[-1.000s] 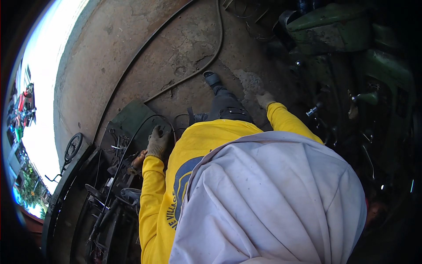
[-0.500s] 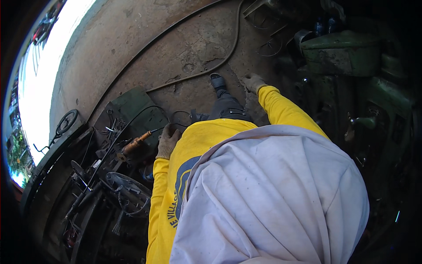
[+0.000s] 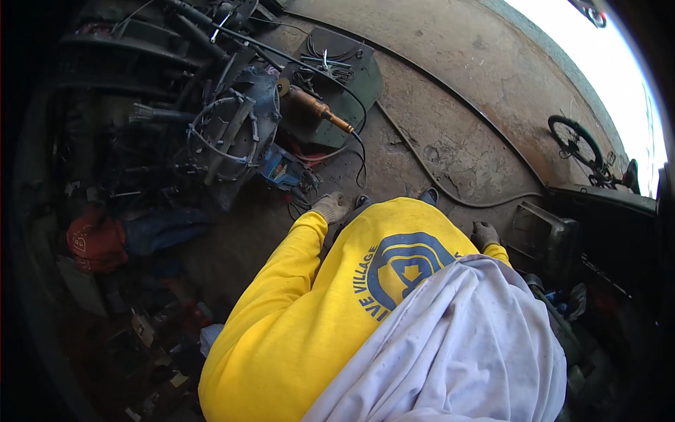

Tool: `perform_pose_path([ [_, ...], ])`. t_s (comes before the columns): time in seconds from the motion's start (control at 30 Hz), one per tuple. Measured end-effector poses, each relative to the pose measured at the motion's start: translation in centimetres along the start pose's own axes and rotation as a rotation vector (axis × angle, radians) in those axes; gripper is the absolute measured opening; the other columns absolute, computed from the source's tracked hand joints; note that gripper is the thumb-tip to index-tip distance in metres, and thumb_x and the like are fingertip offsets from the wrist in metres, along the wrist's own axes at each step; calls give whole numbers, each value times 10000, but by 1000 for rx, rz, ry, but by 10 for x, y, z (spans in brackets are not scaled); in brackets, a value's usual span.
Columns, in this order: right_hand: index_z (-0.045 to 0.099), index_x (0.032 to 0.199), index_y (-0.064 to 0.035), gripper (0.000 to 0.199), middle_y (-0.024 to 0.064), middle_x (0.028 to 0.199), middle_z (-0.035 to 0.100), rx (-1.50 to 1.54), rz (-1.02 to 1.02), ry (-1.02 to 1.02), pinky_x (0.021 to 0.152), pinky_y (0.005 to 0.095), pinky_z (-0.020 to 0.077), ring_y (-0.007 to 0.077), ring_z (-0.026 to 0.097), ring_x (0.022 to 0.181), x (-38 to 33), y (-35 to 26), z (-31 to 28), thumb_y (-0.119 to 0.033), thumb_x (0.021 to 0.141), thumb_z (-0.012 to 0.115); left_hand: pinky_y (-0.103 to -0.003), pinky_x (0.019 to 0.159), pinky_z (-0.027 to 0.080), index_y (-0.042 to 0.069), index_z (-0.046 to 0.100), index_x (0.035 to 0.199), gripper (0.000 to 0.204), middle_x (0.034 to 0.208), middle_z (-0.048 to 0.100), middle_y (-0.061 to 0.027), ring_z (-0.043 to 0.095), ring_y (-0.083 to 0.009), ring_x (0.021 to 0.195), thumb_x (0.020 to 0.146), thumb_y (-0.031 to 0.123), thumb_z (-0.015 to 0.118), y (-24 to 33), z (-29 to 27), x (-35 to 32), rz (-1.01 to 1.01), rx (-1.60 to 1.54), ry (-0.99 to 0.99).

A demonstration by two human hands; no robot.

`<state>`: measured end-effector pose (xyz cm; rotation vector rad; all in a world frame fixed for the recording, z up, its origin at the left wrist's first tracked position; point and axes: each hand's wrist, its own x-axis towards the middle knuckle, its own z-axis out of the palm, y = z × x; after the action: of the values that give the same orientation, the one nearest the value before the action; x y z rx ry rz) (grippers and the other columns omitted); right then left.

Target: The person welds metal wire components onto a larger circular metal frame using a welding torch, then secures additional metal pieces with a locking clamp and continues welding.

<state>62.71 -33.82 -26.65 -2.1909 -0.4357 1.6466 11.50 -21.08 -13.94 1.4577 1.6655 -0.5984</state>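
1. The left hand [image 3: 332, 207], gloved, hangs near the blue tool [image 3: 280, 171] in the head view.
2. The right hand [image 3: 484, 235], gloved, hangs near the metal frame [image 3: 560, 232].
3. Whether either's fingers are spread or closed cannot be told.

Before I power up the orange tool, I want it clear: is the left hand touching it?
Apart. The head view shows the orange tool lying away from the gloved left hand, with floor visible between them.

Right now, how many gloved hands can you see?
2: the left hand, just left of the left foot, and the right hand, beyond the yellow shirt's right side. Others may be hidden in shadow.
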Motion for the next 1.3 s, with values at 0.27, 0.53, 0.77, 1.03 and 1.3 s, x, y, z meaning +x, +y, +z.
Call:
perform_pose_path([
  [0.27, 627, 1230, -4, 476, 158, 982, 699, -304, -131, -59, 644, 385, 567, 263, 704, 772, 0, -95, 44, -388, 948, 611, -428, 1136, 366, 127, 478, 1443, 670, 1435, 512, -220, 471, -352, 1355, 886, 474, 611, -96, 58, -32, -181, -278, -2],
  [0.53, 631, 1259, -48, 475, 171, 1158, 674, -940, -517, -91, 871, 380, 507, 290, 645, 1018, -7, -144, 136, -406, 949, 595, -441, 1053, 438, 90, 583, 1340, 482, 1371, 555, -241, 555, -388, 1251, 999, 376, 398, -169, 94, -65, 23, -28, -163],
  [0.77, 627, 1298, -74, 497, 176, 1210, 682, -820, -217, -130, 928, 392, 504, 305, 666, 1073, -60, -224, 163, -420, 943, 588, -415, 1045, 445, 84, 585, 1337, 545, 1330, 584, -254, 568, -388, 1234, 871, 366, 575, -199, 131, -66, -380, -679, 6],
  [1.03, 626, 1267, -29, 459, 174, 1113, 703, -1091, -489, -176, 761, 366, 568, 265, 718, 867, 55, -214, 109, -346, 935, 620, -413, 1075, 431, 72, 570, 1348, 588, 1335, 594, -230, 548, -356, 1276, 857, 390, 639, -131, 69, -17, -340, -550, 43],
  [1.3, 640, 1208, -9, 427, 129, 1022, 684, -389, -9, -177, 680, 367, 564, 241, 678, 781, 122, -288, 19, -339, 939, 611, -424, 1075, 424, 101, 564, 1360, 562, 1342, 588, -224, 538, -364, 1281, 898, 418, 608, -6, -19, 43, -394, -638, 5],
])
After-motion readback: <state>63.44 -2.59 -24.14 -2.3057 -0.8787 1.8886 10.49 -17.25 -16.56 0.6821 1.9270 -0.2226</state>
